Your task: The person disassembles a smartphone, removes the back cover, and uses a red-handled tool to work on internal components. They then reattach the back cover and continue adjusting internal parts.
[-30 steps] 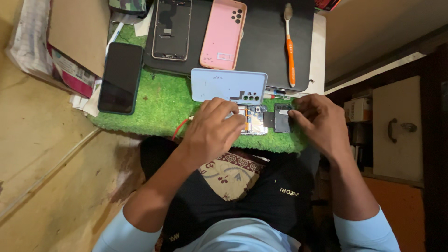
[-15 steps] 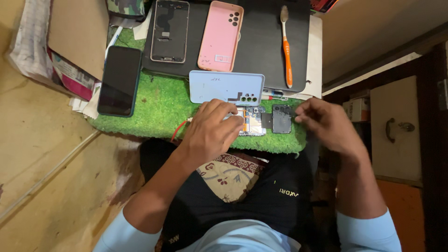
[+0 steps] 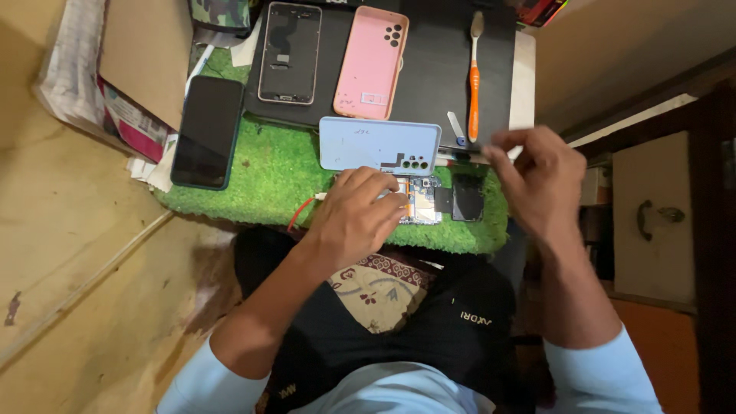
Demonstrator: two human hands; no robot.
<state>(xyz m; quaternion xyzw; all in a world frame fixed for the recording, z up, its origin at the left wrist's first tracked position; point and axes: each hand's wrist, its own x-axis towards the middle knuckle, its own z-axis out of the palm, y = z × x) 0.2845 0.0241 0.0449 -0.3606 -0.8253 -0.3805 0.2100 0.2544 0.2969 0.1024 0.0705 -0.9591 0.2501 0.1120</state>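
An opened phone (image 3: 423, 201) with its circuit board bare lies on the green turf mat (image 3: 261, 180). My left hand (image 3: 356, 218) rests over its left part and holds it down. A small black part (image 3: 468, 201) lies at the phone's right end. My right hand (image 3: 540, 180) hovers above and to the right of it, fingertips pointing at the edge of the black mat (image 3: 429, 92) near a small grey tool (image 3: 454, 126). Nothing shows between its fingers. A light blue back cover (image 3: 368, 144) lies just beyond the phone.
On the black mat lie a bare phone frame (image 3: 289, 52), a pink case (image 3: 372, 61) and an orange toothbrush (image 3: 474, 77). A black phone (image 3: 207, 132) lies at the turf's left end, and a red wire (image 3: 301, 216) hangs off its near edge. A cabinet door (image 3: 652, 215) stands to the right.
My right hand has lifted off the small black part and moved up and right toward the black mat's edge. My left hand has stayed on the opened phone.
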